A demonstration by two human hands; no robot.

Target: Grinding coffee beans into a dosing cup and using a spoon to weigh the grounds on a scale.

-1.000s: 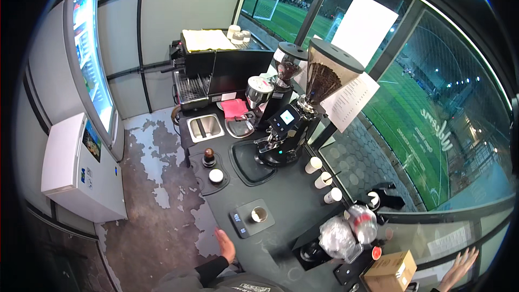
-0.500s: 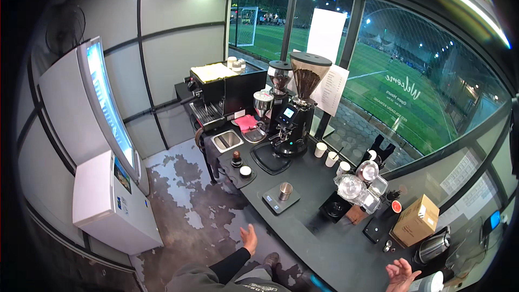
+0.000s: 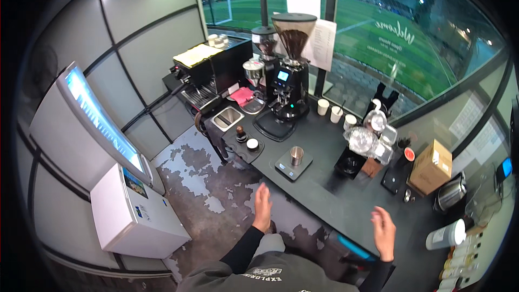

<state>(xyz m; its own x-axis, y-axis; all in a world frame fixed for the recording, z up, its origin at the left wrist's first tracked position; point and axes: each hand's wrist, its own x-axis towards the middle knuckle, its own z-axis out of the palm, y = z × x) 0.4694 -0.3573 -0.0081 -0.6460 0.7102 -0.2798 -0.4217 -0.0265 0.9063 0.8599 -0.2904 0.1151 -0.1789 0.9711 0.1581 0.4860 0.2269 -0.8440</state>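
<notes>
Head view shows the person's bare left hand (image 3: 262, 208) raised against the patchy grey-and-brown floor (image 3: 211, 227), just off the near edge of the long dark grey counter (image 3: 324, 197); its grip is released, with the fingers extended. The bare right hand (image 3: 384, 232) is also raised, seen against the near right part of the counter, its grip likewise released. The two hands are well apart. A plain silver metal cup (image 3: 296, 156) stands upright on a flat square black scale (image 3: 303, 166) by the counter's near edge, apart from both hands. Left of the scale are a brown-knobbed tamper (image 3: 241, 135) and, beyond it, a small rectangular steel sink (image 3: 227, 117). Farther off, a tall black coffee grinder with a clear cone-shaped hopper of dark beans (image 3: 285, 89) stands at a black tray (image 3: 274, 128). Three white paper cups (image 3: 335, 115) line up near the wide window (image 3: 378, 38). On the right are a brown cardboard box (image 3: 431, 167), a silver metal kettle (image 3: 450, 193) and, nearer, a white cylindrical tub (image 3: 445, 235).
</notes>
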